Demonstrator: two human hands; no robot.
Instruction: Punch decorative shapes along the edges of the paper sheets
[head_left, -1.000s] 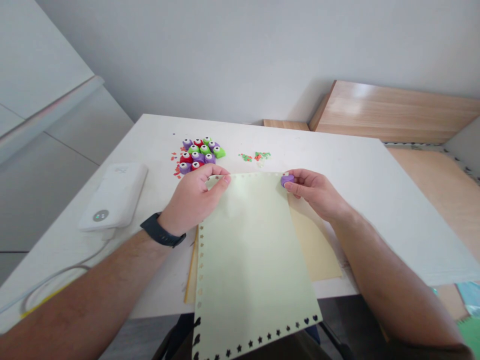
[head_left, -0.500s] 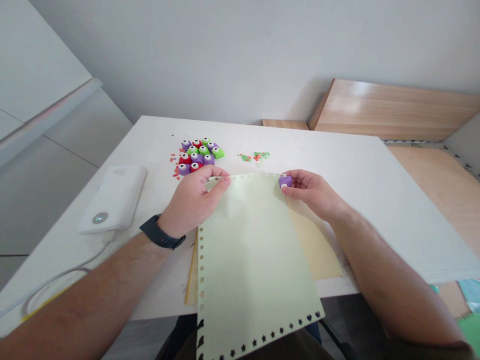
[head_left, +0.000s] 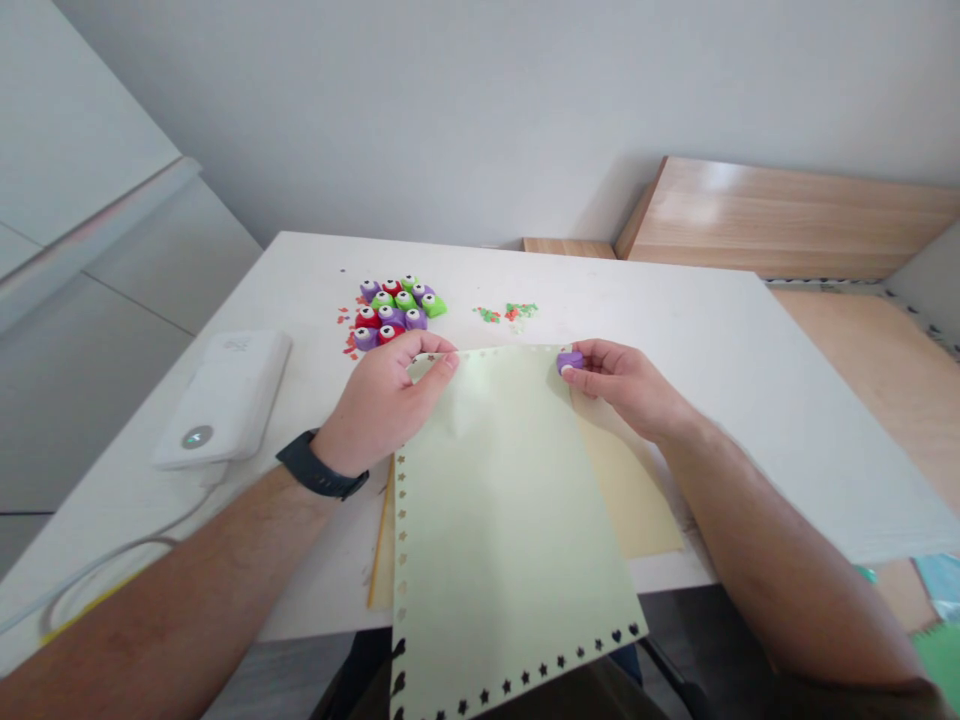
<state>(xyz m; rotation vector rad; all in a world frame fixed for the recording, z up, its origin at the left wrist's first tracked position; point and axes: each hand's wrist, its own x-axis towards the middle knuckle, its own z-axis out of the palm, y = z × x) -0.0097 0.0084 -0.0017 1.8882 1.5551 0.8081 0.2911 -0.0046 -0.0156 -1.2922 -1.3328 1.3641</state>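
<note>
A pale green paper sheet (head_left: 502, 500) lies on the white table (head_left: 750, 380), hanging over the near edge, with small star and heart holes along its left, near and far edges. My left hand (head_left: 386, 400) pinches the sheet's far left corner, fingers closed on it. My right hand (head_left: 626, 385) grips a small purple paper punch (head_left: 570, 361) set on the sheet's far right corner. A pale orange sheet (head_left: 637, 490) lies under the green one.
A cluster of several purple, red and green punches (head_left: 394, 308) sits beyond my left hand, with paper bits (head_left: 510, 313) scattered nearby. A white power bank (head_left: 225, 400) with a cable lies at the left. Wooden boards (head_left: 787, 215) stand at the back right.
The purple punch in my right hand has shifted slightly left along the sheet's far edge. My left hand has stayed on its corner.
</note>
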